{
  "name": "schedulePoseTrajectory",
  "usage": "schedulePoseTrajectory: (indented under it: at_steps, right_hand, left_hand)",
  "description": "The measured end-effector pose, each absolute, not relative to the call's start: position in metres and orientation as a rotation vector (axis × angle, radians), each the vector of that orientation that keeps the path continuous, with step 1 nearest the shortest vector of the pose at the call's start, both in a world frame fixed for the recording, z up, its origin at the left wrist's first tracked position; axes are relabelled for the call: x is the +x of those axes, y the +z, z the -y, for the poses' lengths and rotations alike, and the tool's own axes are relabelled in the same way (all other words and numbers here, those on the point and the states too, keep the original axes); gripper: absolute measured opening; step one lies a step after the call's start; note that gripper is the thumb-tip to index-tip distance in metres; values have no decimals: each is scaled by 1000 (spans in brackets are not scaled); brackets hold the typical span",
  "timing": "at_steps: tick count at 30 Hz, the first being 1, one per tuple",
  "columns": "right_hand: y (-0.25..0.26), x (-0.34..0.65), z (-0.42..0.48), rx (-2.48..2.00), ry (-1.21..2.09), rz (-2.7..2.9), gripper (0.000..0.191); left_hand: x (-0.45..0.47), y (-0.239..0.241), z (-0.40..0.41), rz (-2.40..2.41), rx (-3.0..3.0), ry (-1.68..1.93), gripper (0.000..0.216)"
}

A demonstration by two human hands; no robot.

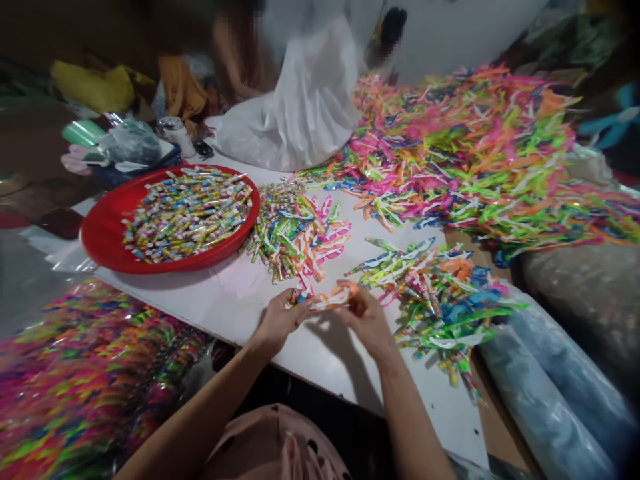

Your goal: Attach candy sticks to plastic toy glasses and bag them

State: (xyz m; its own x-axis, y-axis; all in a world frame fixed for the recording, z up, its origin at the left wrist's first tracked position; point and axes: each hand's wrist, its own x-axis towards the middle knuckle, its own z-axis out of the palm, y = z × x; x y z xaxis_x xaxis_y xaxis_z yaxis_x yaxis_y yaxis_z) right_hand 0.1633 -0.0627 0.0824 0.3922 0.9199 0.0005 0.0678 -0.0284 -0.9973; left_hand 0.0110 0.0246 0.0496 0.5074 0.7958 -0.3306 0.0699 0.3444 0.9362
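Note:
Above the front of the white table (320, 340), both my hands hold one small printed stick with an orange and white plastic streamer (330, 299). My left hand (283, 321) pinches the stick end between thumb and fingers. At the streamer's other end, the fingers of my right hand (367, 321) are closed on the plastic; the fingertips are partly hidden. Just beyond lies a pile of similar sticks with streamers (310, 233). A second heap of streamered sticks (445, 293) is right of my right hand. Plain printed sticks (190, 213) fill a red basin (105, 230) on the left.
A big mound of bright streamers (475, 147) covers the back right. A white sack (300, 113) stands behind, near another person (240, 60). Clear plastic rolls (545, 380) lie at right. Bundled streamers (85, 380) are low on the left, and a blue basket (140, 167) sits behind the basin.

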Motion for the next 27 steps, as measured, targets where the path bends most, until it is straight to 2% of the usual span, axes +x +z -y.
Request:
schedulePoseTrajectory:
  at_steps: [4,9,12,27]
  right_hand:
    - [78,140,58,-1504,801,812,25]
    - [93,152,53,-1539,637,726,32]
    - [89,154,54,-1597,603,741,30]
    - [76,152,61,-1552,685,635,30]
  left_hand:
    - [17,47,-17,-871,1113,580,43]
    - [11,45,-19,-803,1136,482,42]
    - [7,43,-17,-782,1155,417,45]
    - [10,54,-5,-667,1238,403,42]
